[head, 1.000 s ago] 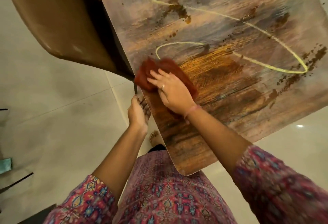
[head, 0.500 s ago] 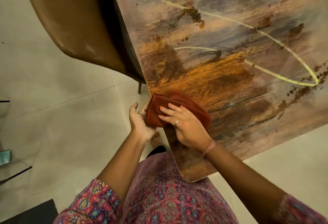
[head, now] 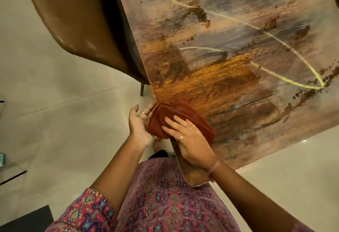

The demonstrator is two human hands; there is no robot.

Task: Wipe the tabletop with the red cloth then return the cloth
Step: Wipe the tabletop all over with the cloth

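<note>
- My right hand (head: 190,140) lies flat on the red cloth (head: 183,116), fingers (head: 172,119) straight and pressing it onto the table (head: 238,66) at its near left edge.
- My left hand (head: 139,123) is cupped just off that edge, palm up, fingers relaxed and touching the cloth's overhanging end, gripping nothing that I can see.
- To do this stroke well, I judge I should keep the right palm flat and draw the cloth over the rim, so whatever it gathers drops into the cupped hand and not onto the floor (head: 55,121).
- The cloth is rust-red, soft, bunched into thick folds, part on the table and part past its edge.
- The chair (head: 77,20) stands close beside the table.
</note>
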